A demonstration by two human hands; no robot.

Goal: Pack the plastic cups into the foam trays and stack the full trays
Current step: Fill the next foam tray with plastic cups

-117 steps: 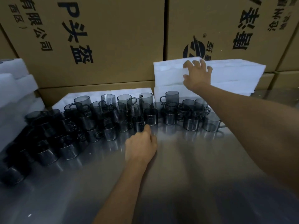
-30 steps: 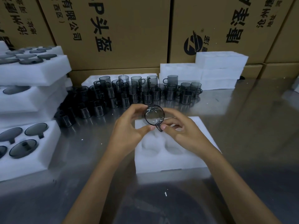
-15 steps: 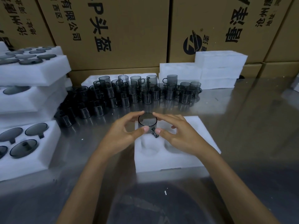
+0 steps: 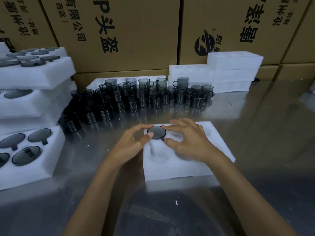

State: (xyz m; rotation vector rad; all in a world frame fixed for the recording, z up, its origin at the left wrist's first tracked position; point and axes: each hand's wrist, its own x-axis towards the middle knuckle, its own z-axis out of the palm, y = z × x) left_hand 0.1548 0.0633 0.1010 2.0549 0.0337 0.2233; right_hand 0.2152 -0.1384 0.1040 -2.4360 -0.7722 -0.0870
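Observation:
A white foam tray point(image 4: 187, 166) lies on the steel table in front of me. A smoky grey plastic cup point(image 4: 156, 132) sits sunk in its far-left pocket, only the round rim showing. My left hand point(image 4: 132, 143) pinches the rim from the left with thumb and forefinger. My right hand point(image 4: 189, 140) touches it from the right, fingers spread over the tray. The tray's other pockets that show hold nothing. A crowd of loose grey cups point(image 4: 136, 97) stands behind the tray.
Filled foam trays are stacked at the left point(image 4: 34, 77), with one more filled tray point(image 4: 29, 150) beside me. Spare foam trays point(image 4: 233, 70) are piled at the back right. Cardboard boxes point(image 4: 127, 31) wall the far side. Bare steel table point(image 4: 264, 133) lies to the right.
Both hands have lowered the cup from mid-air into the tray's far-left pocket. Earlier, my right hand fetched this tray from the back pile.

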